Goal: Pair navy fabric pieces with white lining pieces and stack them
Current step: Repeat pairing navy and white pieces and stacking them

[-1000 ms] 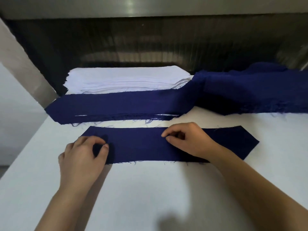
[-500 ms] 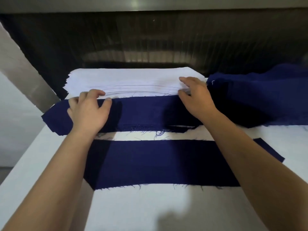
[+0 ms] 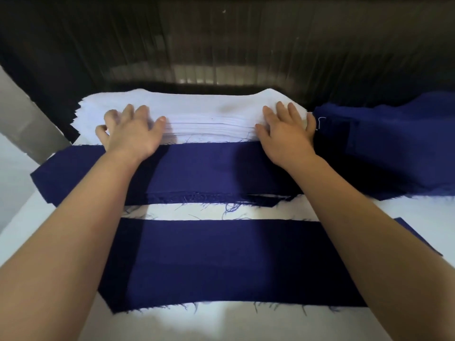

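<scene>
A single navy fabric strip (image 3: 221, 262) lies flat on the white table near me, with frayed edges. Behind it sits a stack of navy strips (image 3: 204, 168). At the back is a thick stack of white lining pieces (image 3: 209, 112). My left hand (image 3: 133, 131) rests on the left end of the white stack, fingers spread. On the stack's right end lies my right hand (image 3: 285, 129), fingers laid over the top piece and thumb at its front edge. Both forearms cross over the navy strips.
A heap of navy fabric (image 3: 384, 148) lies at the right, touching the white stack. A dark ribbed wall (image 3: 221, 45) stands behind the stacks. The white table (image 3: 221, 323) runs toward me; its left edge drops off by a grey post (image 3: 22, 119).
Both hands left the near navy strip, passed over the navy stack and now lie on the white lining stack. The view has moved closer.
</scene>
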The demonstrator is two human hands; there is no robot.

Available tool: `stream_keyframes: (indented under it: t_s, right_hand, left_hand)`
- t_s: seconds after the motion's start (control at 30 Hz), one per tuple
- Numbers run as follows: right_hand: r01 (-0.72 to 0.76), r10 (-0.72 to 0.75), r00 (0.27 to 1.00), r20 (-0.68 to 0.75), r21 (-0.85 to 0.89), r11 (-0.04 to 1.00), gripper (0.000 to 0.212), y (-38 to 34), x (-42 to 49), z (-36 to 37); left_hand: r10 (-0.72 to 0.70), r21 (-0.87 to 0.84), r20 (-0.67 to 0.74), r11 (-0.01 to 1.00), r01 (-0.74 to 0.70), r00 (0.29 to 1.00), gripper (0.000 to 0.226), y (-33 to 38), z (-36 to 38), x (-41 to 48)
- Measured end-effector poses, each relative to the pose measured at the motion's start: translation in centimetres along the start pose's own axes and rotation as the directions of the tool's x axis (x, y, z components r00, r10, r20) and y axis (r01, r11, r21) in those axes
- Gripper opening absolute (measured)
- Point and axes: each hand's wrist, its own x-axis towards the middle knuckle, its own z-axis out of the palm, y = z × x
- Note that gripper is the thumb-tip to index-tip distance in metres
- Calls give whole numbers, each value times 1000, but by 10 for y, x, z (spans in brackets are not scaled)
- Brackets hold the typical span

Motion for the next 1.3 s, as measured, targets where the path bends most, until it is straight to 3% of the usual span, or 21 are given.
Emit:
stream_keyframes:
  t_s: [0.17, 0.3, 0.47, 0.57, 0.73, 0.87, 1.0, 1.07, 1.17, 1.3]
  right_hand:
    - [12, -15, 999, -52, -74, 997, 46, -1, -3, -5]
    - [45, -63, 985, -164, -114, 992, 27, -1, -4, -12]
    - [82, -87, 969, -231, -34, 996, 23, 3, -8, -23]
    - [105, -41, 944, -326, 183, 977, 21, 3, -15, -28]
    - [220, 35, 915, -402, 570, 792, 12, 7, -39, -32]
    - [206, 95, 946, -310, 803, 559, 13, 9, -65, -28]
    - [211, 100, 962, -253, 926, 313, 23, 13, -94, -33]
    - [221, 79, 965, -249, 940, 261, 26, 22, -110, -36]
    - [223, 39, 968, -249, 919, 324, 28, 42, -136, -39]
    - [230, -47, 966, -253, 767, 600, 30, 67, -165, -38]
  left_hand:
    - [39, 13, -163, 999, -37, 986, 36, -4, -7, -4]
    - [55, 9, -274, 998, -54, 960, 34, -9, -16, -8]
    - [89, 32, -406, 996, -83, 910, 24, -16, -21, -17]
    - [113, 19, -472, 993, -118, 874, 25, -19, -22, -27]
    - [157, 0, -540, 983, -186, 827, 24, -25, -24, -49]
    - [197, -10, -557, 970, -244, 807, 18, -31, -22, -72]
    - [268, 7, -545, 949, -315, 795, 26, -34, -22, -100]
    - [249, -22, -538, 951, -309, 806, 31, -39, -26, -113]
    - [269, -52, -522, 937, -345, 809, 28, -48, -32, -129]
    - [469, -157, -466, 790, -592, 750, 24, -59, -32, -155]
